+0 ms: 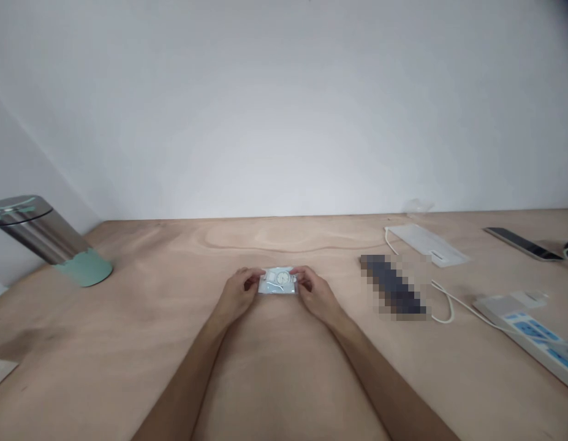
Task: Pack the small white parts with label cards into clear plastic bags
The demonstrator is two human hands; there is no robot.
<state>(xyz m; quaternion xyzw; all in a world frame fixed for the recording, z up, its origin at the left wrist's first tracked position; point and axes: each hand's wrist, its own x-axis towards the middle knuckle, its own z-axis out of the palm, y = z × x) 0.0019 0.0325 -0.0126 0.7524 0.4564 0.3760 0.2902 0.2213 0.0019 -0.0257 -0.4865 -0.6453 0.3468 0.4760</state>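
Observation:
A small, pale blue flat packet (277, 285) with a shiny clear wrapping lies at the middle of the wooden table. A round white dial-like shape and a smaller white shape show on or through it; I cannot tell what they are. My left hand (240, 290) pinches its left end between thumb and fingers. At the opposite end, my right hand (317, 290) grips it the same way. Both forearms rest low along the table.
A steel tumbler with a green base (76, 248) stands at left. To the right are a blurred dark object (394, 286), a white cable (450, 304), a translucent plastic tray (419, 241), a dark phone (522, 243) and a power strip (536, 334). A wall (284, 122) rises behind.

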